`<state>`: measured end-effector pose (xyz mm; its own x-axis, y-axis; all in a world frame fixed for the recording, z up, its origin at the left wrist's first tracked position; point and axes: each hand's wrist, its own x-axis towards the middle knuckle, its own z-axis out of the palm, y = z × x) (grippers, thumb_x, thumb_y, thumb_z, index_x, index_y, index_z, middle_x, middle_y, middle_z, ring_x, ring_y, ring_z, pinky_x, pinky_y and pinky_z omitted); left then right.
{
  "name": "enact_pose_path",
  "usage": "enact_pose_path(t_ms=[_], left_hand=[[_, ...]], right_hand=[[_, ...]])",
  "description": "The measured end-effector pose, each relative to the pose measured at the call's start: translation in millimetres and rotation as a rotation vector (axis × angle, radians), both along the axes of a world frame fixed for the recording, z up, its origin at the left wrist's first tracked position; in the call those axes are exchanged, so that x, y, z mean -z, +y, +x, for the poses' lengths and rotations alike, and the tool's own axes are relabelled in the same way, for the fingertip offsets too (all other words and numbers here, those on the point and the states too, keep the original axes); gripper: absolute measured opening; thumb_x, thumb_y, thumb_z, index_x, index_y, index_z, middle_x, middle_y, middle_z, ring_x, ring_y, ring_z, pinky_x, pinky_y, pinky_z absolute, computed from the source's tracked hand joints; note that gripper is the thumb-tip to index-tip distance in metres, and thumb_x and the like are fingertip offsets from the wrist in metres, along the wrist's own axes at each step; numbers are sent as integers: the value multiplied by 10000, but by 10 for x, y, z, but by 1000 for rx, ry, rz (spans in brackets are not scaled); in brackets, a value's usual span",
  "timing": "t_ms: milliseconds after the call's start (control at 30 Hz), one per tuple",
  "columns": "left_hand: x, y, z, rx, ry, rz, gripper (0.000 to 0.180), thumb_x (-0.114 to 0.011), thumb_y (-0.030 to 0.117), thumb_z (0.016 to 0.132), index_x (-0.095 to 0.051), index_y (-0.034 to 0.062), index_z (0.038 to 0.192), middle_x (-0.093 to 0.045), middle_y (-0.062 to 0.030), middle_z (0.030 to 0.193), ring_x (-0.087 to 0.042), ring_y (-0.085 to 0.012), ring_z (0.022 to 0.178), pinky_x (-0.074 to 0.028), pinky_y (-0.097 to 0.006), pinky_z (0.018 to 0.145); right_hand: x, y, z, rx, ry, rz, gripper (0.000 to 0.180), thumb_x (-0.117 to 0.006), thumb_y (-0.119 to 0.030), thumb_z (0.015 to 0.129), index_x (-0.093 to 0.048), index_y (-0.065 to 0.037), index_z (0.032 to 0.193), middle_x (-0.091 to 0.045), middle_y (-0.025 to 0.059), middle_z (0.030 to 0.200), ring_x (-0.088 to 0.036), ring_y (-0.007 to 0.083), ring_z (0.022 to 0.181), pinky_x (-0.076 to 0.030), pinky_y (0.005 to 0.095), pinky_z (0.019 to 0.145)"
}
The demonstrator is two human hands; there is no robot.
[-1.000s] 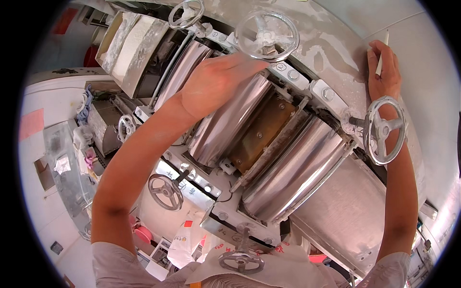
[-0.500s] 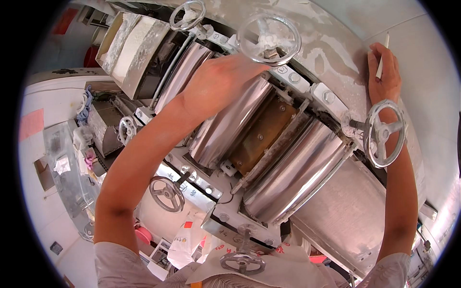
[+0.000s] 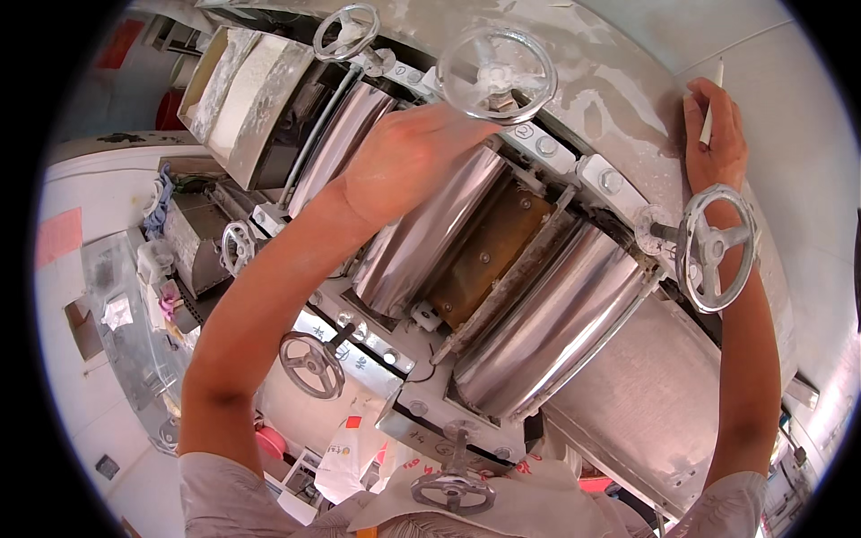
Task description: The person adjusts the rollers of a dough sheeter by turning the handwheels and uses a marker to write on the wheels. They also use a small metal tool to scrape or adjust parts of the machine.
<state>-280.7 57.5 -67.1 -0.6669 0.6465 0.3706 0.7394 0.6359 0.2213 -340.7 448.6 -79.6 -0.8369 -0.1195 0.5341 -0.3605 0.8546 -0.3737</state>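
My left hand reaches over the shiny metal rollers, its fingers pointing at the lower rim of a large chrome handwheel. Motion smears those fingers, so I cannot tell whether they hold anything. Under that hand lies the middle roller; another roller sits nearer to me, with a brass-coloured plate between the two. At the far right, my right hand leans on the machine's edge with fingers curled. A slim white pen-like stick with a dark end is held in it.
Another handwheel stands in front of my right forearm. More handwheels, such as one at the near end and one at the left, jut out. A metal trough with white material is at the upper left. A metal sheet slopes at the lower right.
Both hands stay in nearly the same places; the whole view has shifted very slightly. My left fingers are blurred in both frames.
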Motion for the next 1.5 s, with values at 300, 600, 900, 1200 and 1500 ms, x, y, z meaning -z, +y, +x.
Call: enact_pose_path(t_ms=[300, 600, 900, 1200, 1500], left_hand=[[-34, 18, -6, 5, 36, 17, 389, -739, 20, 864, -777, 91, 1244, -723, -101, 970, -741, -295, 849, -628, -380, 757], [-14, 10, 1, 11, 10, 43, 385, -732, 11, 863, -776, 77, 1240, -744, -123, 1022, -756, -316, 889, -636, -389, 770], [-17, 12, 11, 3, -5, 19, 405, -724, 6, 863, -770, 77, 1259, -731, -119, 1001, -745, -314, 873, -630, -385, 762], [4, 26, 5, -1, 9, 78, 399, -725, -2, 855, -779, 88, 1240, -724, -116, 975, -739, -312, 860, -624, -390, 753], [5, 13, 13, 1, -4, 76, 396, -729, 0, 852, -781, 89, 1235, -729, -108, 978, -740, -306, 857, -629, -381, 760]], right_hand=[[-20, -40, 12, -1, 12, -3, 192, -694, -88, 1044, -694, -116, 1234, -749, 124, 1095, -711, 320, 1070, -576, 430, 939], [-26, -37, 23, 5, -4, -6, 187, -687, -89, 1048, -689, -104, 1235, -749, 120, 1102, -708, 317, 1077, -575, 434, 939], [3, 29, 12, 3, -41, 9, 220, -670, -136, 1091, -680, -143, 1311, -723, 114, 1177, -720, 272, 1087, -552, 393, 1001], [-23, -28, 18, -6, 10, -22, 180, -684, -94, 1054, -691, -114, 1233, -750, 119, 1109, -709, 322, 1075, -576, 437, 934], [-31, -37, 21, -4, 7, -20, 177, -687, -85, 1048, -693, -106, 1224, -750, 124, 1103, -712, 325, 1078, -575, 436, 934]])
